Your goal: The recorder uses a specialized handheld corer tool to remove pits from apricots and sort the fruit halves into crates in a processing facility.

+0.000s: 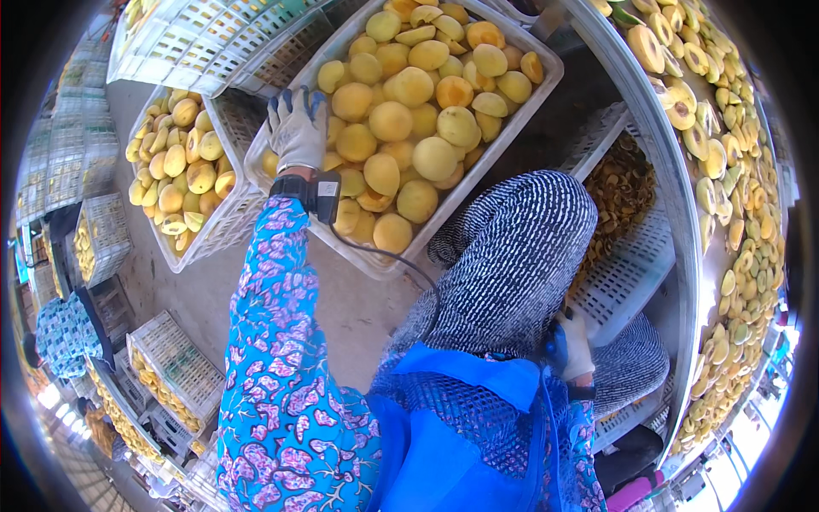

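My left hand (pixel 298 131), in a pale work glove with blue fingertips, lies palm down at the left rim of a large plastic crate (pixel 537 89), next to the fruit. Its fingers are slightly spread, with nothing seen in them. The crate is full of yellow peaches (pixel 391 121), some whole and some cut in halves. My right hand (pixel 574 345), in a similar glove, is low beside my thigh, close to a perforated crate. Its fingers are partly hidden, and a small dark thing shows at them; whether it is held is unclear.
A crate of cut peaches (pixel 173 160) stands at left, below a white crate (pixel 185 45). Beyond my knee a crate holds brownish scraps (pixel 617 198). A curved metal table edge (pixel 672 160) runs along the right, with peach halves (pixel 729 211) on it. A co-worker (pixel 70 333) is at far left.
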`<state>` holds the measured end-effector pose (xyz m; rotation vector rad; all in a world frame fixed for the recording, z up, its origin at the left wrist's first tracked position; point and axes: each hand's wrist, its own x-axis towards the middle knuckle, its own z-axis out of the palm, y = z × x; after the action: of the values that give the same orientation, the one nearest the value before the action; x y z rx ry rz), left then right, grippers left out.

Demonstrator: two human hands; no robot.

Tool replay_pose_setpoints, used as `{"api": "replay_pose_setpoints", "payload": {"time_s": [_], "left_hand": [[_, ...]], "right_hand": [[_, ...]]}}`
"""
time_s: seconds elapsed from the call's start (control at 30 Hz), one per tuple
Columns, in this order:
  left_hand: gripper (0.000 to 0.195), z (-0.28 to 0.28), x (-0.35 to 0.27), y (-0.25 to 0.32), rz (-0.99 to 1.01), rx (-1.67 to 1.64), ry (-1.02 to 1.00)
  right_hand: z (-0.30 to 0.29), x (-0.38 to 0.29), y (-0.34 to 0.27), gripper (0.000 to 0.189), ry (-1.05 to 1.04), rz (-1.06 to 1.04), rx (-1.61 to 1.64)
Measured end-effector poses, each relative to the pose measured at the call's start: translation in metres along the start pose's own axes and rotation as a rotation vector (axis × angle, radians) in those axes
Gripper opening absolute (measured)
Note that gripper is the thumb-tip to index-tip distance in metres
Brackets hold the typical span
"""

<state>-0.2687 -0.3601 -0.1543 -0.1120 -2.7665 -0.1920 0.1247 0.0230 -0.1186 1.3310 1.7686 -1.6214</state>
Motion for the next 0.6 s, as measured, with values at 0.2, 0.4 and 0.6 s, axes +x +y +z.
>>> {"api": "replay_pose_setpoints", "payload": {"time_s": [0.2, 0.4, 0.6], "left_hand": [[0.055, -0.008, 0.002, -0.011, 0.310, 0.072, -0.086], [0.058, -0.010, -0.007, -0.004, 0.311, 0.182, -0.144], [0.056, -0.008, -0.004, -0.008, 0.273, 0.237, -0.245]], "right_hand": [[-0.009, 0.013, 0.013, 0.036, 0.043, -0.010, -0.096], [-0.005, 0.001, -0.003, 0.035, 0.069, 0.143, -0.039], [0.007, -0.004, -0.011, 0.033, 0.053, 0.026, -0.011]]}}
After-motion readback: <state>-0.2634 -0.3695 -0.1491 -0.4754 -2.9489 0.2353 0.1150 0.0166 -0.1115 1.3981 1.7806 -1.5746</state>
